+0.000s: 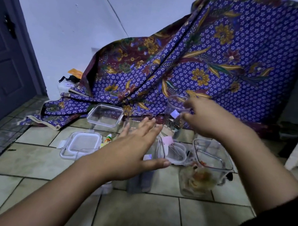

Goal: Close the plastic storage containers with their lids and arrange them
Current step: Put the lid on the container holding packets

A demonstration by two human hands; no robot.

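Kneeling over the tiled floor [42, 165], the person lifts a tall clear container [174, 116] in the right hand [206, 118], fingers closed around its rim. The left hand [130, 148] hovers flat and spread, holding nothing. From the head view, one lidded box [81, 144] sits clipped near the batik cloth [207, 63]; an open box [105, 114] and a filled tub [203, 167] still lack lids, so most work remains.

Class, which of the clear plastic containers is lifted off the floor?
The tall clear container gripped by the right hand; the other containers stand on the tiled floor.
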